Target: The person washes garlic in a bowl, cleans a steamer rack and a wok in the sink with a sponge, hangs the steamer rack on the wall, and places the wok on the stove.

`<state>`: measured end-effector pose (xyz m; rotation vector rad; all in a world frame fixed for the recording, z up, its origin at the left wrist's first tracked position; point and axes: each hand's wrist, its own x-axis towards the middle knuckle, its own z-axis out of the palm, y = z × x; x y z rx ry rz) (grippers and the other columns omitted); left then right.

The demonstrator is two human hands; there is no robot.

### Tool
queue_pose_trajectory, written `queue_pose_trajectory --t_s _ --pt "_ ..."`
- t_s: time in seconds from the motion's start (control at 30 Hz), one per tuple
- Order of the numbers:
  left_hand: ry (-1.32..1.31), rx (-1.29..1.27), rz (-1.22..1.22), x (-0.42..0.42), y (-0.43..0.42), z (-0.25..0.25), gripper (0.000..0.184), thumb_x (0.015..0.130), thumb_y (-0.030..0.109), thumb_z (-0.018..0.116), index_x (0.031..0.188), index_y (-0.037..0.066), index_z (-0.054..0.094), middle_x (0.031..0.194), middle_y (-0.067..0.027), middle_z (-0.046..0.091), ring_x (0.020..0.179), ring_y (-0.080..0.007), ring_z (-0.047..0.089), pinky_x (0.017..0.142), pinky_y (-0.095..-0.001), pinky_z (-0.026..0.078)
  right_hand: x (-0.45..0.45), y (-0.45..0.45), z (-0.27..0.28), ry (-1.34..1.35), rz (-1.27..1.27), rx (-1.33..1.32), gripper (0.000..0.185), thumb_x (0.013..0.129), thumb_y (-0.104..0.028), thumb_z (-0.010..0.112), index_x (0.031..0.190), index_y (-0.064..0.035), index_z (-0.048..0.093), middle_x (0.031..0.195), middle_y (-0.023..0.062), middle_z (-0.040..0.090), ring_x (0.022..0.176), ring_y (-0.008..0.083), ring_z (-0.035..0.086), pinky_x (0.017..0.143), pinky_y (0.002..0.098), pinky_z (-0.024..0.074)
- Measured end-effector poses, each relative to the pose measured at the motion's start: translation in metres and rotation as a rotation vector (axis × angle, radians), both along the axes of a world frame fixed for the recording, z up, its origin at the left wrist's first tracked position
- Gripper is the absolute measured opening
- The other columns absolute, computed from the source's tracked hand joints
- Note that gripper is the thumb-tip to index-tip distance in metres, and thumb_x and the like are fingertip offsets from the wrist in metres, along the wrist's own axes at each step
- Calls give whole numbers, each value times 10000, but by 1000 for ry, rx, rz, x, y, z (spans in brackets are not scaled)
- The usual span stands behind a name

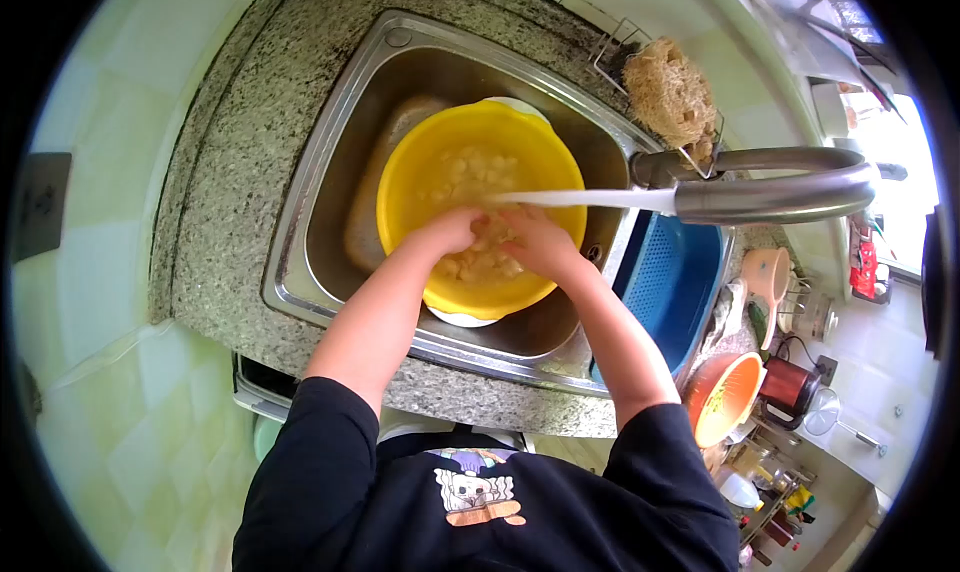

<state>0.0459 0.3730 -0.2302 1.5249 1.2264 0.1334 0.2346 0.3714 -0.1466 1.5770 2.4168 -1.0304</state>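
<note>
A yellow basin (pixel 400 157) stands in the steel sink, holding cloudy water and several pale pieces (pixel 485 167) whose kind I cannot make out. Both hands reach into it from the near side. My left hand (pixel 452 232) is at the middle of the basin with its fingers bent down among the pale pieces, their tips hidden. Close by on the right, my right hand (pixel 540 240) has thumb and fingers apart, pointing into the water. A stream of water (pixel 590 198) runs from the faucet (pixel 775 200) and lands just beyond the hands.
The sink's metal rim (pixel 310 197) is set in a speckled stone counter (pixel 225 222). A blue perforated basket (pixel 670 282) lies to the right. Behind the faucet, a loofah (pixel 670 92) rests in a wire rack. An orange colander (pixel 725 402) and a dark red kettle (pixel 790 387) stand farther right.
</note>
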Motion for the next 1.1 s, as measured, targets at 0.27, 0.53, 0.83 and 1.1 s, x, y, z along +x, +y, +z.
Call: queue_pose_trajectory --t_s 0.27,0.53,0.83,1.1 --pt "50 490 493 -37 -12 106 335 806 117 580 1138 70 569 1139 -164 568 1073 -330 522 896 -383 423 75 23 109 335 -485 -91 317 871 -135 575 1150 12 556 1018 82 627 949 134 565 854 291 443" --pt "88 176 673 -68 -71 88 698 752 83 610 1342 -7 248 1292 -274 377 1209 -407 370 1015 -419 322 42 38 17 -84 -262 198 770 758 -387 641 1365 -63 294 1263 266 431 1180 378 433 989 418 348" --pt "128 290 822 -77 -63 126 592 741 46 551 1303 37 367 1184 -244 495 1153 -386 438 967 -416 367 44 46 12 55 -551 98 289 745 -262 638 992 -115 603 1072 232 544 1021 382 523 883 407 423" --pt "93 593 838 -132 -83 219 512 783 -45 455 1290 -11 394 1154 -218 519 1069 -322 530 902 -365 426 1 5 102 392 -553 246 217 763 -210 651 848 -39 549 991 176 548 955 311 520 814 353 422"
